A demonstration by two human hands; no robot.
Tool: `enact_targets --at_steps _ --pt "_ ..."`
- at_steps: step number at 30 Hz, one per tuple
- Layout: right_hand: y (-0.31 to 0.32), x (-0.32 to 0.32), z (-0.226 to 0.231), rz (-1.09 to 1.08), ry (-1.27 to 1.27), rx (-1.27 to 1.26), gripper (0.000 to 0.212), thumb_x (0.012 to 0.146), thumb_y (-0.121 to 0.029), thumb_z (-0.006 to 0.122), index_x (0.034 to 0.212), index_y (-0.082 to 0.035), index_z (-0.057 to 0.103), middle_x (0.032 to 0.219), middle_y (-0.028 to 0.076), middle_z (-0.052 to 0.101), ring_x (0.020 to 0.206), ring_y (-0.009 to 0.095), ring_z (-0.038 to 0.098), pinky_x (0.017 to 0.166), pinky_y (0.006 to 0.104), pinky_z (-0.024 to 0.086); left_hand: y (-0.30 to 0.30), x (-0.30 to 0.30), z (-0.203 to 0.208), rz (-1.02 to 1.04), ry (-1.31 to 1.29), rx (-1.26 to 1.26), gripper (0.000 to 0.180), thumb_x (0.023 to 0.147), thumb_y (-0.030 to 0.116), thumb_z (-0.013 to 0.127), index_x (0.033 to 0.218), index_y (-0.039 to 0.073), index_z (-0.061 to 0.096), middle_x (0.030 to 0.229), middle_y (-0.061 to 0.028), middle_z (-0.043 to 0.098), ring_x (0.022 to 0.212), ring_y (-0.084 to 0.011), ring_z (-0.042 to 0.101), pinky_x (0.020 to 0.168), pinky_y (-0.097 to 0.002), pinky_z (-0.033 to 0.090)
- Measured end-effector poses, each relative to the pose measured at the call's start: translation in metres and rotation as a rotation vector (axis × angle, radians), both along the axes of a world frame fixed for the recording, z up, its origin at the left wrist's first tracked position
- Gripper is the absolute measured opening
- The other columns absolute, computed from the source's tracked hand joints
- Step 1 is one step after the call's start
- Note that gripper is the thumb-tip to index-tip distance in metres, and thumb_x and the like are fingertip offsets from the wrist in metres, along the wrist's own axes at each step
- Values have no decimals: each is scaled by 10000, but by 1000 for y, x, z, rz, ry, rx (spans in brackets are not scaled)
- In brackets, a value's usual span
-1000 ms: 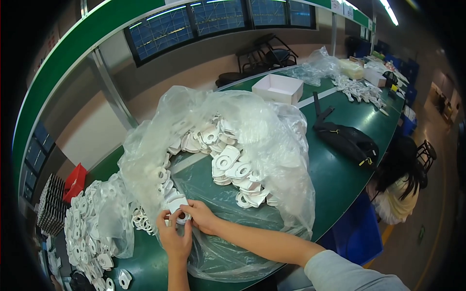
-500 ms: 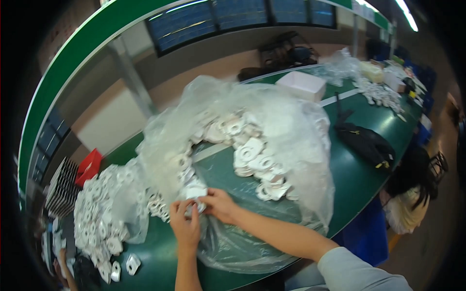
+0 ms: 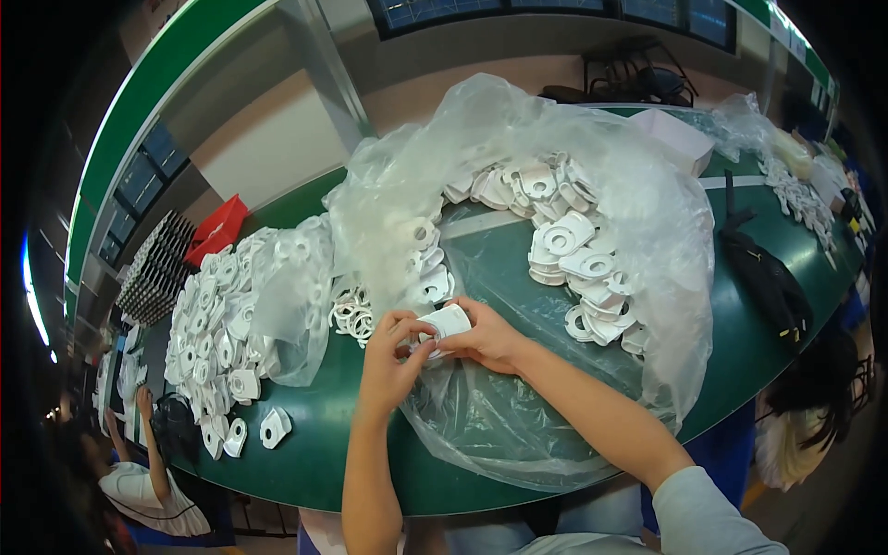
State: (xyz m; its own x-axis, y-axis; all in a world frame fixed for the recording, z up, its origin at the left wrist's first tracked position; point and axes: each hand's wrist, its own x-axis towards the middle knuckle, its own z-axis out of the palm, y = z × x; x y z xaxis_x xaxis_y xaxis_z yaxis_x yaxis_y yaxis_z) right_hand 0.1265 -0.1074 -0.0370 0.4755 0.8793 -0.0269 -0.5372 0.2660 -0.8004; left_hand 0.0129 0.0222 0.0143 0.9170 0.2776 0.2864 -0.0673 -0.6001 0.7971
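Both hands meet over the near part of a green table (image 3: 305, 444). My left hand (image 3: 388, 361) and my right hand (image 3: 486, 335) together hold one white plastic part (image 3: 444, 324) with a round opening, fingers pinching its edges. Right behind it lies a big clear plastic bag (image 3: 518, 185), open and crumpled, with several of the same white parts (image 3: 578, 254) inside. A small heap of thin white rings (image 3: 351, 313) lies just left of my left hand.
At the left, a second clear bag (image 3: 291, 296) and a large pile of white parts (image 3: 217, 333) spread over the table. A black bag (image 3: 763, 277) lies at the right, a white box (image 3: 680, 134) beyond. Other people sit at lower left (image 3: 148, 481) and right (image 3: 819, 407).
The view has tilted and shifted, so the hands and bag now sit more to the centre and closer. Both hands stay on the white part, turning it slightly.
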Motion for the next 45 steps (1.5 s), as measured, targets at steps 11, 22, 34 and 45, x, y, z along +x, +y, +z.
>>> enact_targets --at_steps 11,22,34,45 --pt "-2 3 4 130 -36 -66 307 803 -11 607 1098 33 532 979 101 620 853 144 618 729 249 499 6 -2 1 -34 -52 -78 243 751 -68 595 980 9 623 1059 -60 488 855 -107 552 623 -216 485" --pt "2 -3 2 -96 -110 -33 320 773 52 587 1085 26 521 956 77 613 866 135 595 751 259 486 -7 12 -30 128 -146 -451 188 854 92 575 1012 -10 585 811 -26 655 659 -37 553 494 -167 381" --pt "2 -4 3 25 -203 -118 254 873 -115 566 1100 -10 525 886 46 642 752 95 613 647 226 499 3 10 -23 258 -139 -390 225 824 42 601 1038 -17 566 803 -24 625 662 -46 556 529 -161 396" --pt "4 -6 4 -12 -223 -141 232 846 -76 586 1066 -21 537 838 37 645 705 66 587 585 196 446 -2 8 -16 352 -327 172 144 730 7 659 873 15 661 798 -68 614 628 -130 574 497 -234 450"
